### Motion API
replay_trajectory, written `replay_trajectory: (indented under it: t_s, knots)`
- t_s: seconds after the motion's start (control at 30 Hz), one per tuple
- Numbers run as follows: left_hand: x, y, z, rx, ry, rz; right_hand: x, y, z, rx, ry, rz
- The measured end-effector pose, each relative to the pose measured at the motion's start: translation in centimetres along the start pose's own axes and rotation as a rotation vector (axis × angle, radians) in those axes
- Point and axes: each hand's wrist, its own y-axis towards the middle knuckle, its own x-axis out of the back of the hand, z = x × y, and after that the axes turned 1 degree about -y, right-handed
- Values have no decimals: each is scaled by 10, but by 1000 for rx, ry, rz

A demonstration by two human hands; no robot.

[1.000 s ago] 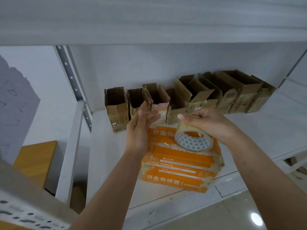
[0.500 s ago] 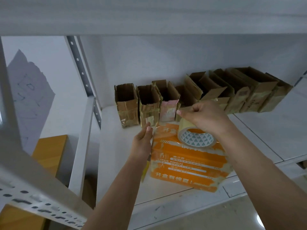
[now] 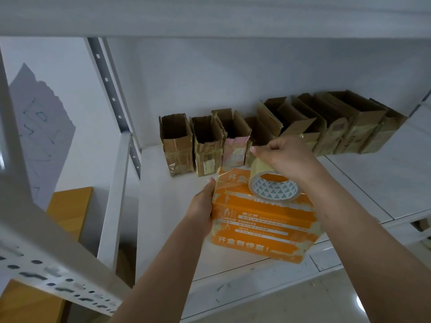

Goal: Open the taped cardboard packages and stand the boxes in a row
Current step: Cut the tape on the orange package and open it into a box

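An orange box (image 3: 263, 226) is seen lying on the white shelf (image 3: 163, 229), its left side pressed by the flat fingers of the left hand (image 3: 201, 206). On the box top a tape roll (image 3: 274, 186) is gripped by the right hand (image 3: 286, 157). Behind the box, a row of opened cardboard boxes (image 3: 279, 131) is stood, nothing visible in those seen into.
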Motion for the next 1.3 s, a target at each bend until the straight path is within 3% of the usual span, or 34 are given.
replay_trajectory:
  t_s: [0.37, 1.0, 1.1, 1.17, 1.23, 1.3]
  knots:
    - [3, 6, 5, -8, 17, -12, 0, -3, 0, 32, -29, -26]
    - [13, 16, 20, -73, 27, 131, -5, 0, -4, 62, -102, -97]
    - [16, 17, 19, -137, 110, 114, -5, 1, -7, 61, -127, -90]
    - [17, 16, 8, -219, 294, 41, -4, 3, -8, 70, -136, -80]
    - [16, 11, -6, -334, 457, -69, -3, 4, -8, 73, -158, -62]
    - [12, -2, -21, -493, 478, -52, -2, 5, -7, 74, -195, -42]
